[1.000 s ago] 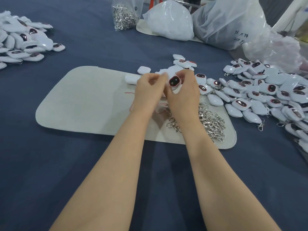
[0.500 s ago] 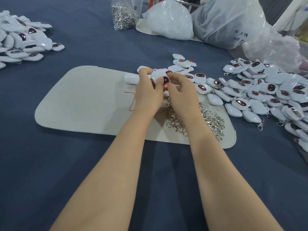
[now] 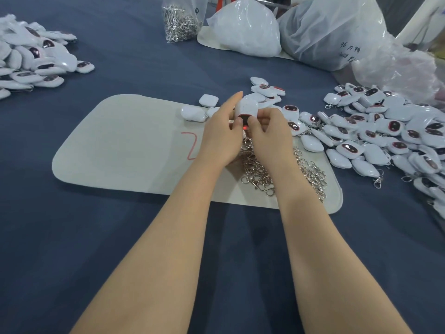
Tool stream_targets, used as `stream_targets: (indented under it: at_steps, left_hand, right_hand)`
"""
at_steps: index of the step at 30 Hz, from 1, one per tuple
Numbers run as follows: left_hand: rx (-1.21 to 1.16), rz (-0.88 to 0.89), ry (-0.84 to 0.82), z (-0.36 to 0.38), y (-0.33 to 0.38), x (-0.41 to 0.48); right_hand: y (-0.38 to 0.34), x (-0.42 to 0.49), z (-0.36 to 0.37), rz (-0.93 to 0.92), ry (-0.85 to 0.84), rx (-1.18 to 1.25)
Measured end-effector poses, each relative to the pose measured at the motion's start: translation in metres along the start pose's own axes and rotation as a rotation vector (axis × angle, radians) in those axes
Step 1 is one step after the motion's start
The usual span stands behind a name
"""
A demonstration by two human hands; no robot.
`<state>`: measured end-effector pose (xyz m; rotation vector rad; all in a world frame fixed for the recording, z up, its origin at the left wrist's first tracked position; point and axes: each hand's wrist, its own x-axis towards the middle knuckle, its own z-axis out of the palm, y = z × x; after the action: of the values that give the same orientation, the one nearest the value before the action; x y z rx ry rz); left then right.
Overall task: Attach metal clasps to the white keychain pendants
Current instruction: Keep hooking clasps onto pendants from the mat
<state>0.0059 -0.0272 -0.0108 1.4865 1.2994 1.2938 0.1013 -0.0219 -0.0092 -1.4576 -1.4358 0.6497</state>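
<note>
left hand (image 3: 221,138) + right hand (image 3: 267,131): both grips clamped on one pendant (image 3: 248,107), held over the mat (image 3: 120,145), 12 o'clock of the clasp pile (image 3: 265,169). Can't see a clasp btwn fingers. We'd worry it slips, drops into that pile & tangles.

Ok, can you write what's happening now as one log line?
left hand: holds pendant | right hand: pinches pendant | clasps: heaped on mat

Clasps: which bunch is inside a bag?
The far bunch, in clear plastic at the table's back edge; the other clasps lie loose on the mat.
</note>
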Motion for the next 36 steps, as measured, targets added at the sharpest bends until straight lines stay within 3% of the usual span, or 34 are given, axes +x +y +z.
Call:
stream_targets:
  at_steps: [5,9,21,24,26,28,30,36]
  left_hand:
    - [-0.106,-0.07,0.085,0.001,0.0,0.0]
    - [-0.025,-0.002,0.049,0.002,0.0,0.002]
    - [-0.076,-0.032,0.118,0.002,0.004,-0.002]
    - [-0.092,-0.104,0.204,0.0,0.002,0.002]
    - [-0.25,-0.249,0.231,-0.001,0.001,0.004]
    - [-0.446,-0.387,0.201,0.0,0.002,0.004]
    - [-0.487,-0.445,0.169,0.003,0.003,0.003]
    - [-0.471,-0.441,0.212,0.006,0.001,0.005]
  right_hand:
    - [-0.002,-0.003,0.0,0.014,-0.002,0.1]
    - [-0.001,-0.003,-0.004,0.04,0.041,0.196]
    - [-0.002,-0.002,-0.005,-0.017,0.076,0.098]
    - [0.001,0.001,-0.01,-0.005,0.127,-0.091]
    - [0.007,0.003,-0.016,0.025,0.12,-0.293]
    - [0.01,0.003,-0.019,0.097,0.019,-0.492]
    - [0.01,0.001,-0.017,0.16,-0.086,-0.686]
    - [0.01,-0.001,-0.013,0.121,-0.066,-0.732]
